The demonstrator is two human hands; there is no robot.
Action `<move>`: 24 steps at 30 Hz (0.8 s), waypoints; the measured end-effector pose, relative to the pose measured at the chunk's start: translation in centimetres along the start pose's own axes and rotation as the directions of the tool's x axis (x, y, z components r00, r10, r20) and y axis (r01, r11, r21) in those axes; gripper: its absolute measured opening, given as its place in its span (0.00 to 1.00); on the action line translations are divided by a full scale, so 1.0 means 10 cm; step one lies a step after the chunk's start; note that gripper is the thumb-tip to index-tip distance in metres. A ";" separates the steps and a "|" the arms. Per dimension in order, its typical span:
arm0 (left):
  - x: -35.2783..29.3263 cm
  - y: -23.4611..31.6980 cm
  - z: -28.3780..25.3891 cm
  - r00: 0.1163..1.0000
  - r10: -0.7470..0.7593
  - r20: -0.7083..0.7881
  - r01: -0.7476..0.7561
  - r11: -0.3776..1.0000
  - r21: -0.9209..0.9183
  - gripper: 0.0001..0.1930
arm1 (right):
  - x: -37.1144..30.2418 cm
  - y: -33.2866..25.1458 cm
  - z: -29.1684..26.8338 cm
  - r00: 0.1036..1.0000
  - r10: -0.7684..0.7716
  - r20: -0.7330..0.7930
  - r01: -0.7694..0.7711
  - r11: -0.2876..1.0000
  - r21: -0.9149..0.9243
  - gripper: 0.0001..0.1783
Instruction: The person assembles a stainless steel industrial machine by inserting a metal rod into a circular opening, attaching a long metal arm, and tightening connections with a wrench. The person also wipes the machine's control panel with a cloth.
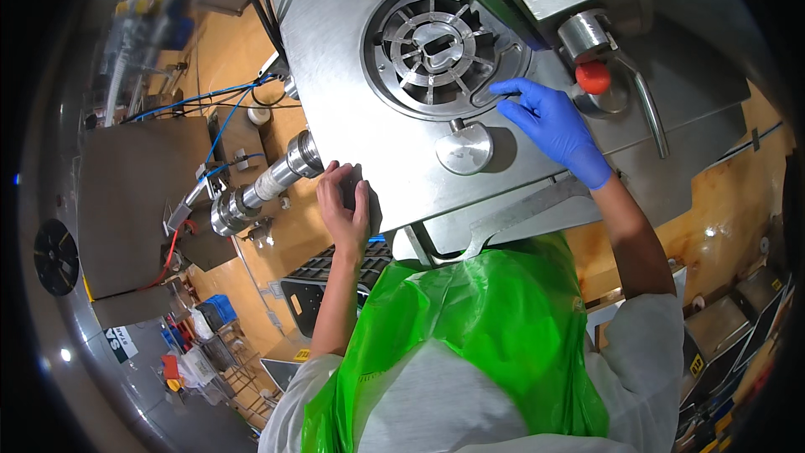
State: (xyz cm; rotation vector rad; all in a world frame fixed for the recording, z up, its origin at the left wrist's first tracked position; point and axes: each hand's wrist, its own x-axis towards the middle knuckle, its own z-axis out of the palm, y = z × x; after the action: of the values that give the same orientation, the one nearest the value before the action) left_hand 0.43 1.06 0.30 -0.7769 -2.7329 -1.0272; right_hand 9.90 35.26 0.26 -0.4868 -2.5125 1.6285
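Machine top [335, 92] of bright metal, with a spoked wheel [423, 35] set in a wide round opening [371, 65] toward its far side. Right grip [549, 130] in a blue glove [587, 165], to the near right of the wheel; thumb and forefinger close to each other beside a thin curved metal piece [496, 77], though at this angle impossible to tell whether clamped on it or merely touching. Left grip [342, 211] bare, fingers and thumb apart, at the left edge of the machine top, beside a thick steel shaft [277, 178]. Between the two grips, a round metal knob [464, 151]; right of the glove, a red ball [593, 77] near a bent lever [648, 105]; nearest the body, a green apron [470, 302]
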 end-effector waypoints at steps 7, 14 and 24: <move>-0.01 -0.03 -0.02 1.000 -0.006 -0.011 0.005 0.999 -0.036 0.15 | 0.01 -0.01 0.04 1.000 -0.020 0.003 0.020 0.996 0.087 0.15; 0.11 -0.04 -0.12 0.978 0.157 0.138 -0.158 0.987 -0.002 0.16 | 0.02 -0.13 0.00 0.990 0.118 0.080 -0.130 0.976 0.173 0.13; 0.44 -0.47 -0.15 0.951 0.281 0.129 -0.254 0.948 -0.190 0.16 | 0.25 -0.72 0.27 0.978 0.201 -0.059 -0.193 0.975 0.112 0.15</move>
State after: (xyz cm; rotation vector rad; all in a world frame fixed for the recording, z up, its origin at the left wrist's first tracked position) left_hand -5.79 -1.03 -0.06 -1.2668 -2.5824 -1.1944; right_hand 5.35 31.03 5.45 -0.7887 -2.3786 1.7664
